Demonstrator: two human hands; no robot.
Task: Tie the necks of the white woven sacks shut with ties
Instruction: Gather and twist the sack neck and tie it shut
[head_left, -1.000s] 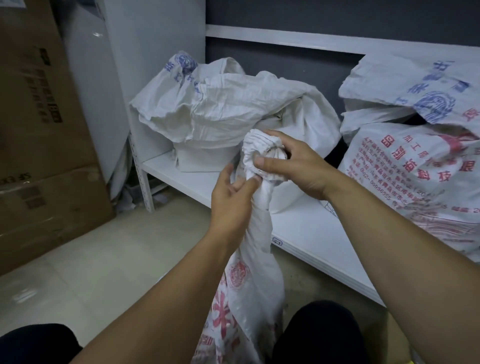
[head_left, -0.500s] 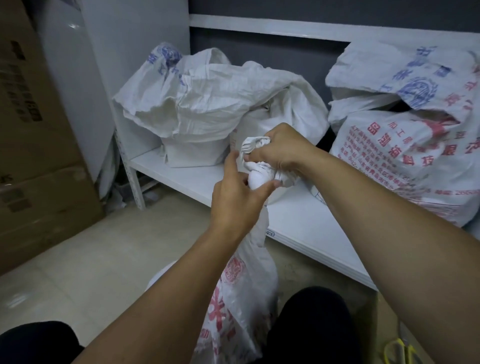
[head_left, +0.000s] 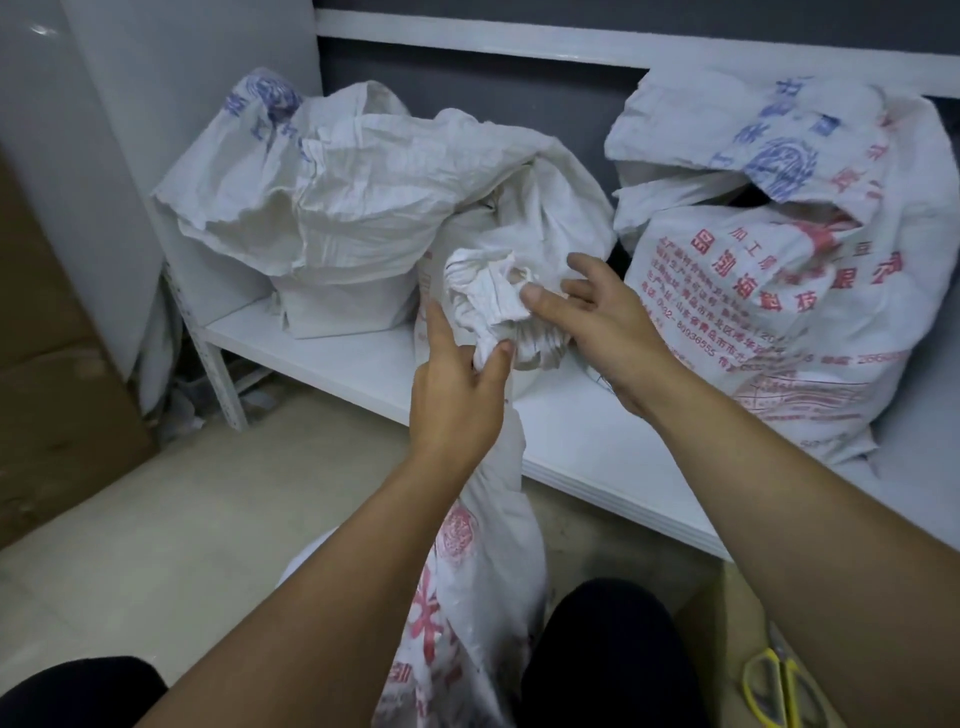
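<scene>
The white shelf (head_left: 597, 447) carries open-mouthed sacks (head_left: 337, 208) toward its left back corner and a printed sack (head_left: 779, 322) at its right. Both crowd close behind your work. The sack in hand (head_left: 483, 571) stands on the floor before the shelf's front edge. Your left hand (head_left: 457, 395) grips its twisted neck, evidently to hold the gather. Your right hand (head_left: 597, 322) is loosely spread, its thumb touching the bunched top. No tie is discernible. Yellow scissors (head_left: 779, 691) lie on the floor at your right.

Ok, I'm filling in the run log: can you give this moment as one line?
step: sack neck bunched | left hand: grips neck below bunch | right hand: open, thumb on bunch
</scene>
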